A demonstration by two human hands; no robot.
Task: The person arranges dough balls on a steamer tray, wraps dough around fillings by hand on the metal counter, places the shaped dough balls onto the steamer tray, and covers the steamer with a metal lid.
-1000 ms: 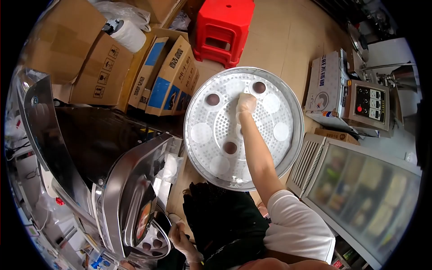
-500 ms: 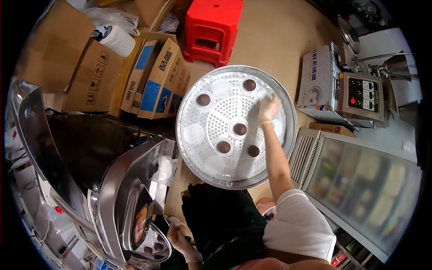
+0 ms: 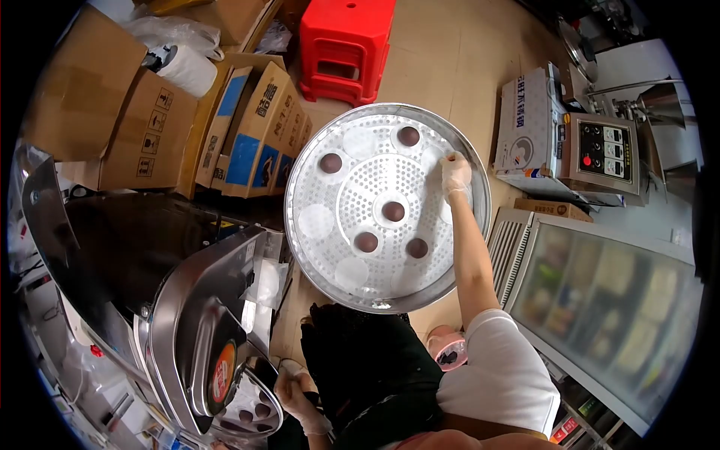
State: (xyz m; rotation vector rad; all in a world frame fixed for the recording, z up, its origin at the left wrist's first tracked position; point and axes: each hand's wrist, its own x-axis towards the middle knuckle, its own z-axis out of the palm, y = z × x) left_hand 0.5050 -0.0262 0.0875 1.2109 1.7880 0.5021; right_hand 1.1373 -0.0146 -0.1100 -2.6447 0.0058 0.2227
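A round perforated metal steamer tray (image 3: 486,199) fills the middle of the head view. Several brown dough balls (image 3: 393,211) rest on it, each on a round white paper liner; other liners (image 3: 316,221) lie bare. Over the tray's right side is my gloved right hand (image 3: 456,173), its fingers drawn together above a liner; whatever they pinch is hidden. At the lower left, my gloved left hand (image 3: 296,403) is curled beside the metal machine's outlet dish (image 3: 255,401), where more brown balls lie. What the left fingers hold, if anything, cannot be made out.
A steel machine (image 3: 187,322) stands at the left. Cardboard boxes (image 3: 255,135) and a red stool (image 3: 346,49) are beyond the tray. On the right are a control box (image 3: 604,150) and a glass-topped freezer (image 3: 600,300). A pink container (image 3: 450,349) is below.
My right hand has shifted slightly up over the tray, its fingers now more tightly drawn together. The whole view has slid a little left. My left hand stays by the outlet dish.
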